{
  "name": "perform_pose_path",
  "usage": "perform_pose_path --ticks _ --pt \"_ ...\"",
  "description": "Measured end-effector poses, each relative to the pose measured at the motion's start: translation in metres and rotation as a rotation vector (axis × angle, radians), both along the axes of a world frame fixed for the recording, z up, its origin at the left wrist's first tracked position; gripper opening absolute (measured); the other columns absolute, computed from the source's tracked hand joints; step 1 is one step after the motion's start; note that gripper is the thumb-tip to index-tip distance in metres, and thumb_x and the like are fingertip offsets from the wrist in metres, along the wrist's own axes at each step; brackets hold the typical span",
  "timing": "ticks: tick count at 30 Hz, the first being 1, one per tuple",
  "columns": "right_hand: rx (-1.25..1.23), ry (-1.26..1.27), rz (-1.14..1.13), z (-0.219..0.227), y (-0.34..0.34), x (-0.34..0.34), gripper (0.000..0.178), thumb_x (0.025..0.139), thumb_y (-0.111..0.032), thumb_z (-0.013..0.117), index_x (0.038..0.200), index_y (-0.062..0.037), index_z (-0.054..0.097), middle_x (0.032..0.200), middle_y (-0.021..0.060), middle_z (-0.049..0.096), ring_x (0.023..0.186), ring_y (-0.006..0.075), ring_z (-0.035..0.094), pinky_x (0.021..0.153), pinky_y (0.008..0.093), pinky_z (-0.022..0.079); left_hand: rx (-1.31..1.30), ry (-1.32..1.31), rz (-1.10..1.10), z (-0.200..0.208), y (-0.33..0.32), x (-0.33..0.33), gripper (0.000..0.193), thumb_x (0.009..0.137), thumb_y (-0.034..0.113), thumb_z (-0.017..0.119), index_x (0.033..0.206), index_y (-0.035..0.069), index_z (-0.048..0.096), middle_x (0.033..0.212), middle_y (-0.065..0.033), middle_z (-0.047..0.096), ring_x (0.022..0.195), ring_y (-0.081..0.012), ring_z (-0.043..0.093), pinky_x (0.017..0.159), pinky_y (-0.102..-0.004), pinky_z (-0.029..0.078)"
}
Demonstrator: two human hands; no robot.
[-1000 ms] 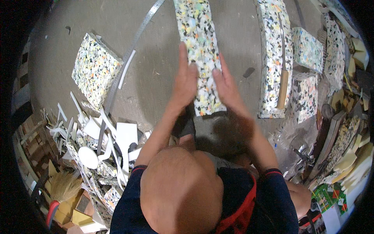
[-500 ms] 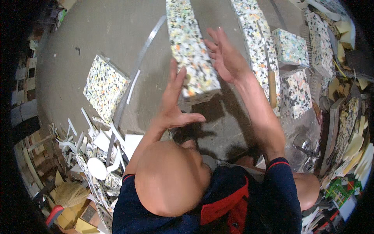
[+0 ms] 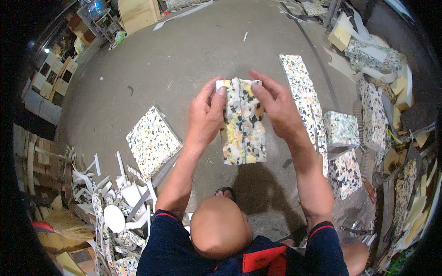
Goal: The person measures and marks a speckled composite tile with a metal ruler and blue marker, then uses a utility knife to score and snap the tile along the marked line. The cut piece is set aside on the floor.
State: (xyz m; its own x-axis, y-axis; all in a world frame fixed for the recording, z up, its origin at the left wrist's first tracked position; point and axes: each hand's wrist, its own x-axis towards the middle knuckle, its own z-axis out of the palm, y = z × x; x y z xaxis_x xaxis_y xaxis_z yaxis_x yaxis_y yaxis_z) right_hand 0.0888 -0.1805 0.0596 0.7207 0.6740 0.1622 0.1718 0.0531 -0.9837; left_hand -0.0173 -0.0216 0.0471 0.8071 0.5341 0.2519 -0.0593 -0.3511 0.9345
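Observation:
Between my two hands, held up over the floor, is a speckled block of rebonded foam (image 3: 244,138) in white, black, yellow and orange. A lengthwise seam or cut runs down its middle; I cannot tell whether it is one piece or two. My left hand (image 3: 205,110) is closed on its left side near the far end, thumb on top. At the same end, my right hand (image 3: 279,108) grips the right side, thumb on the upper face. Left of my left forearm lies a flat square foam slab (image 3: 154,140). To the right, a long foam strip (image 3: 297,78) passes behind my right forearm.
Smaller foam blocks (image 3: 341,129) sit at the right, beside larger offcuts (image 3: 374,115). A heap of white and speckled scraps (image 3: 122,207) covers the lower left, with a straw broom (image 3: 69,225) next to it. A wooden board (image 3: 138,16) leans far back.
My right hand, spread and apart from the foam before, now grips it. My left hand has closed on it too. The foam's near end is lower in view, and the view takes in more floor ahead.

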Motion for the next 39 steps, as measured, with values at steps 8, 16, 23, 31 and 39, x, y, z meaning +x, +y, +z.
perform_pose_path --ticks 8,16,23,31,39 --pt "0.111 -0.070 -0.392 -0.011 0.048 0.001 0.043 0.095 -0.027 0.062 0.120 0.0070 0.065 0.097 0.0200 0.072 0.089 0.0226 0.068 0.083 0.0364 0.053 0.003 0.009 0.128 0.029 0.012 0.027 0.045 0.104 0.029 0.052 0.132 -0.006 0.059 0.113 -0.0164 0.070 0.099 -0.0185 0.066 0.088 -0.0316 0.051" --pt "-0.072 0.136 -0.316 -0.012 0.075 0.041 0.061 0.096 -0.031 0.059 0.142 0.0079 0.047 0.130 0.0303 0.060 0.112 0.0347 0.065 0.096 0.0432 0.049 0.072 0.273 0.034 0.019 0.058 0.053 0.056 0.103 0.035 0.054 0.147 0.003 0.048 0.139 -0.0259 0.056 0.127 -0.0298 0.055 0.106 -0.0394 0.043" --pt "0.123 -0.314 -0.082 -0.025 -0.003 -0.007 0.060 0.094 -0.035 0.071 0.142 -0.0043 0.055 0.141 0.0277 0.056 0.131 0.0355 0.057 0.099 0.0406 0.053 0.071 -0.236 -0.180 -0.020 0.017 -0.005 0.065 0.101 0.062 0.044 0.142 0.014 0.058 0.158 -0.0257 0.036 0.147 -0.0458 0.033 0.117 -0.0605 0.027" --pt "-0.103 -0.466 -0.098 -0.023 -0.068 -0.013 0.074 0.080 -0.044 0.080 0.140 -0.0073 0.058 0.145 0.0251 0.054 0.131 0.0356 0.056 0.096 0.0404 0.056 0.406 -0.752 -0.306 -0.069 -0.031 0.011 0.078 0.090 0.076 0.052 0.125 0.009 0.069 0.152 -0.0247 0.045 0.146 -0.0544 0.027 0.119 -0.0631 0.019" --pt "-0.124 -0.539 -0.100 -0.030 -0.079 -0.025 0.062 0.074 -0.001 0.081 0.133 -0.0047 0.064 0.139 0.0194 0.060 0.127 0.0339 0.061 0.097 0.0374 0.055 0.346 -0.825 -0.142 -0.085 -0.042 0.042 0.050 0.101 0.053 0.052 0.119 0.010 0.067 0.144 -0.0237 0.054 0.145 -0.0496 0.033 0.120 -0.0623 0.022"
